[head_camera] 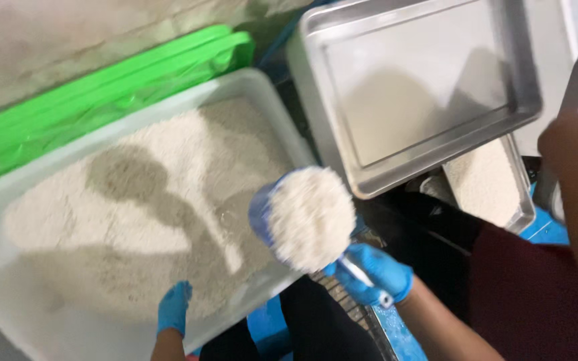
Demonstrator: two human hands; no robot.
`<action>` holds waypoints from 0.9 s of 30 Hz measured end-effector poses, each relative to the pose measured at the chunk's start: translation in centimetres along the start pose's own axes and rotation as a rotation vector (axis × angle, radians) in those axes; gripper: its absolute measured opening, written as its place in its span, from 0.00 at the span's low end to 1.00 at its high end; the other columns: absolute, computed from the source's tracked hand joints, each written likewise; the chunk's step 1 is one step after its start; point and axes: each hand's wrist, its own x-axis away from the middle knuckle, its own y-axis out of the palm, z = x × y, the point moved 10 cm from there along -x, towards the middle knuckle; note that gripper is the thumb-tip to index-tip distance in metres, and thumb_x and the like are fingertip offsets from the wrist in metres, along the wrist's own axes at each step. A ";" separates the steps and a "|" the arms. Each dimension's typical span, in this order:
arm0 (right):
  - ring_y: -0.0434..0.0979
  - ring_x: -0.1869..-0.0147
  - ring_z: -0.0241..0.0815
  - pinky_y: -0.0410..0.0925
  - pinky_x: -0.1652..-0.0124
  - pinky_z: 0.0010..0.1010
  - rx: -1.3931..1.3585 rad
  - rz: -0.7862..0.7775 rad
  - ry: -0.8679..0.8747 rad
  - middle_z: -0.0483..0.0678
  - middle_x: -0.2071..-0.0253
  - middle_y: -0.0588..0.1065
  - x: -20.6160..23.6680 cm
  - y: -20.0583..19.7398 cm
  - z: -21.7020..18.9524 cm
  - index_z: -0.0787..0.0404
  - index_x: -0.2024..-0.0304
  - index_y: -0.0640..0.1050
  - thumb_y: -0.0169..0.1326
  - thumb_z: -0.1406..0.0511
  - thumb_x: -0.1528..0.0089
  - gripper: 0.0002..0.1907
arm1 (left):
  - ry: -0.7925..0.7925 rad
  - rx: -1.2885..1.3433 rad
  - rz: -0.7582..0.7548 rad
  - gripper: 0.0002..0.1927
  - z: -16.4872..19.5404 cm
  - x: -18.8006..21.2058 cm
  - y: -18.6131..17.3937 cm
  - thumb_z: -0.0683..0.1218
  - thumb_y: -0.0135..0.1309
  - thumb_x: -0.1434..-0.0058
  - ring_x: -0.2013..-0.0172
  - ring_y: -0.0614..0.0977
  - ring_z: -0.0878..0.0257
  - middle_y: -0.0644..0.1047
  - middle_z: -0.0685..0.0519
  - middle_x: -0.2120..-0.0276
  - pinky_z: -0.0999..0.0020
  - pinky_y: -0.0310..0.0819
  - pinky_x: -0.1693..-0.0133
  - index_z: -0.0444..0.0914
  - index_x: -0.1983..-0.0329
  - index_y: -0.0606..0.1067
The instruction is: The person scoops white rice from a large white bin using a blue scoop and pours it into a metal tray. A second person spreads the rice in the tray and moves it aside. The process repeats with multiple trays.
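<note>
The right hand (376, 273), in a blue glove, has its grip closed on a round scoop (309, 217) heaped with pale, grainy rice above the white plastic tub's (262, 83) corner. The gloved left hand (173, 307) clasps the tub's near rim; a smooth steel tray (523, 60) tilts beside.

The left hand (174, 307), in a blue glove, hooks its fingers over an edge, forearm bare below it. The right hand (374, 273), gloved too, is clenched in a fist, forearm bare.
</note>
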 end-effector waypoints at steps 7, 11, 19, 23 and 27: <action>0.60 0.91 0.25 0.55 0.90 0.18 0.300 0.412 -0.537 0.41 0.87 0.64 6.1 -7.4 -17.5 0.70 0.52 0.75 0.48 0.53 0.32 0.24 | 0.024 -0.282 -0.101 0.26 -1.5 0.8 8.3 0.58 0.48 0.31 0.57 0.80 0.59 0.83 0.48 0.53 0.64 0.72 0.57 0.35 0.43 0.80; 0.68 0.78 0.47 0.65 0.75 0.38 1.103 0.966 -0.698 0.52 0.76 0.70 6.1 -12.4 -26.0 0.65 0.52 0.73 0.53 0.60 0.34 0.14 | 0.110 -0.437 -0.057 0.29 -1.7 0.7 11.9 0.59 0.52 0.33 0.48 0.80 0.58 0.82 0.45 0.47 0.63 0.70 0.47 0.32 0.41 0.78; 0.77 0.62 0.74 0.69 0.62 0.62 1.605 1.502 -0.580 0.69 0.62 0.78 5.5 -21.0 -34.0 0.64 0.43 0.65 0.45 0.65 0.31 0.16 | 0.076 -0.508 -0.055 0.29 0.0 -0.4 16.1 0.57 0.52 0.32 0.40 0.77 0.56 0.78 0.45 0.41 0.63 0.67 0.39 0.31 0.37 0.74; 0.77 0.57 0.76 0.68 0.58 0.64 1.613 1.599 -0.481 0.70 0.60 0.77 6.8 -22.3 -37.7 0.64 0.44 0.65 0.45 0.67 0.33 0.15 | 0.081 -0.263 -0.108 0.26 1.1 -0.7 17.4 0.53 0.49 0.30 0.43 0.79 0.56 0.79 0.45 0.43 0.63 0.69 0.41 0.31 0.38 0.74; 0.76 0.58 0.78 0.68 0.58 0.63 1.697 1.649 -0.397 0.73 0.58 0.75 8.5 -23.3 -39.1 0.67 0.40 0.63 0.46 0.69 0.37 0.22 | 0.110 -0.177 -0.144 0.25 1.1 -0.5 17.8 0.53 0.50 0.31 0.47 0.81 0.56 0.81 0.43 0.47 0.63 0.72 0.43 0.31 0.39 0.76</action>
